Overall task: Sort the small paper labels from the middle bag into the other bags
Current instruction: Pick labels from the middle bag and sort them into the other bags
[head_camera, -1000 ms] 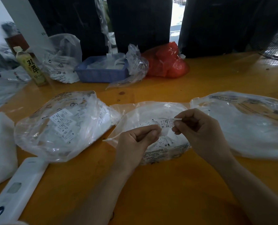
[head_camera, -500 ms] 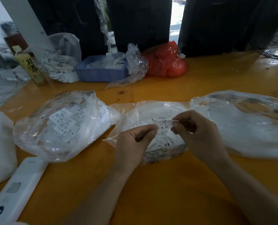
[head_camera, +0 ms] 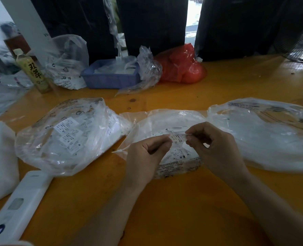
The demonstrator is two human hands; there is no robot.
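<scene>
Labels: one small white paper label [head_camera: 178,137] with fine dark print and an "XL" mark is held above the middle bag [head_camera: 157,125], near the middle of the table [head_camera: 165,201]. It is a short strip, and its long axis runs roughly left to right, parallel to the table's near edge, with its printed face turned up toward the camera. The left hand [head_camera: 145,155] pinches its left end between thumb and forefinger, the other fingers curled in. The right hand [head_camera: 216,148] pinches its right end the same way.

Beneath them the middle bag, clear crinkled plastic, lies flat on the table with more loose labels inside, some showing "M" and "X" marks. Just left of it, and touching it, is a fuller clear bag [head_camera: 67,135] with labels marked "S" and "XS" visible through the plastic. At the right lies a wide clear bag [head_camera: 264,135], whose contents I cannot make out.

Toward the table's far edge stand a blue tray [head_camera: 110,79], a red plastic bag [head_camera: 181,66], crumpled clear bags [head_camera: 65,61] and a green drink bottle [head_camera: 32,71]. At the near left corner lies a white flat device [head_camera: 21,205], beside a white packet [head_camera: 0,162] at the left edge. Nothing lies between the hands and the side bags.
</scene>
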